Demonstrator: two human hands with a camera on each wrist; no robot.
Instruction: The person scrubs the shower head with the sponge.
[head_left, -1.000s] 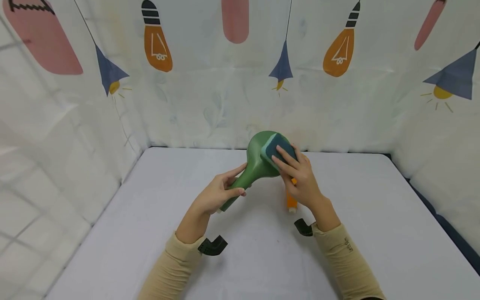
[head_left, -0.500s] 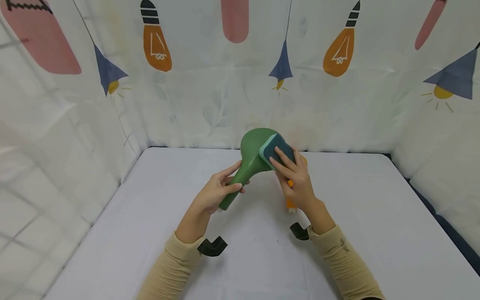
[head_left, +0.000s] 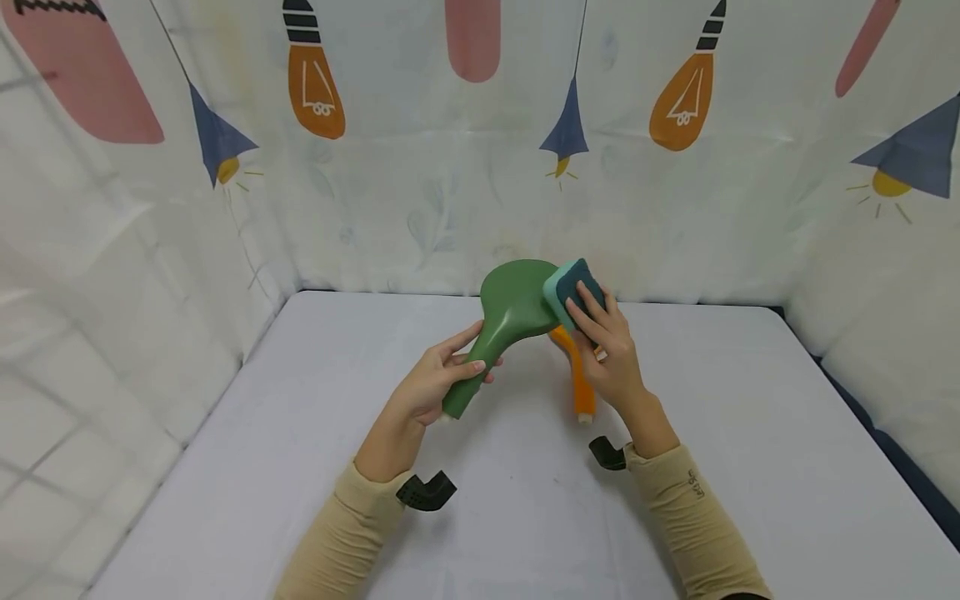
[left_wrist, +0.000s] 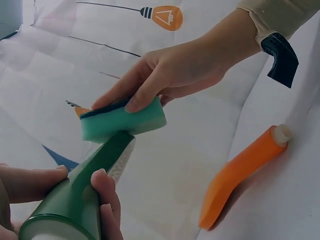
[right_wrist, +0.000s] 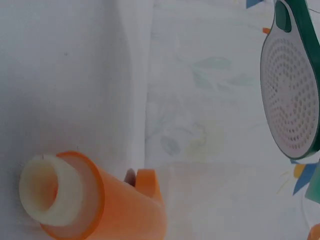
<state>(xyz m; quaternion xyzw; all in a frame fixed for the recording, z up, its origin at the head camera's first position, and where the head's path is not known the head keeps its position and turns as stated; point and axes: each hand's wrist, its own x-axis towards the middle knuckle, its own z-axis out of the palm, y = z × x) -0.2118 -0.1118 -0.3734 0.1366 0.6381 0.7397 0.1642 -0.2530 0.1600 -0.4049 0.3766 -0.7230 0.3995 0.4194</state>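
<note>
Left fingers [head_left: 463,337] grip green showerhead [head_left: 517,296]; right wrist shows holes [right_wrist: 289,90] head view hides.

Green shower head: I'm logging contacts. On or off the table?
Off: the left hand grips the green shower head by its handle, above the table.

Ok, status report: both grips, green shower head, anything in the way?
Left grip: holding green shower head. Right grip: holding sponge against its edge. Orange handle on table below, seemingly not blocking.

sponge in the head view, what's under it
The edge of the green shower head runs in under the sponge; the patch beneath is covered and cannot be seen.
</note>
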